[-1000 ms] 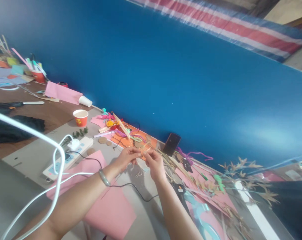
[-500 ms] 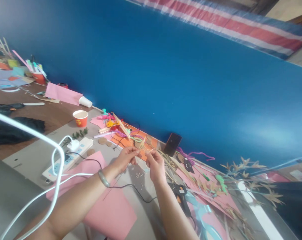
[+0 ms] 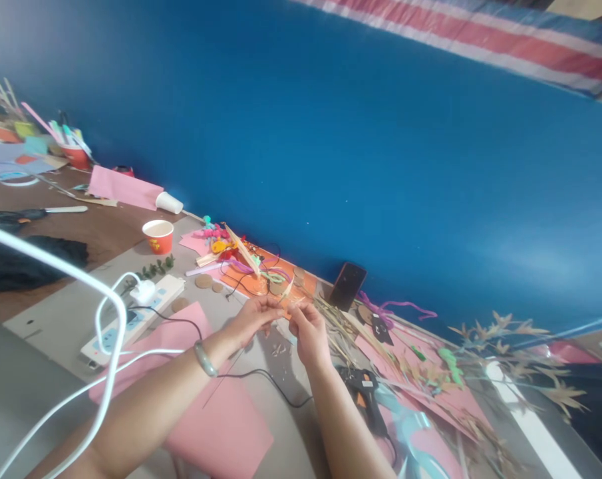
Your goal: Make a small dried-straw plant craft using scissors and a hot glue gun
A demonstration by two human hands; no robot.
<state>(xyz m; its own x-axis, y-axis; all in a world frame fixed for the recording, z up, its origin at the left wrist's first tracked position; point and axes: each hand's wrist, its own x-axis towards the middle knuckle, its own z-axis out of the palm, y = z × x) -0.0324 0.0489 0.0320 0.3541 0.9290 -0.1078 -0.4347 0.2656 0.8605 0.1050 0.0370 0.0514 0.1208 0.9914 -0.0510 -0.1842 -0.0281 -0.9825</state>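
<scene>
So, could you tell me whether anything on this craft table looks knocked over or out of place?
Yes: a white paper cup lies on its side beside the pink sheet, while the red cup nearby stands upright. Small pale scraps are scattered on the table just below both hands, which pinch a thin straw piece.

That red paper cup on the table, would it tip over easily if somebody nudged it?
Probably: the red paper cup looks thin and light. It stands upright on a base narrower than its rim, so a nudge may slide or topple it. Whether anything inside weighs it down cannot be seen.
</scene>
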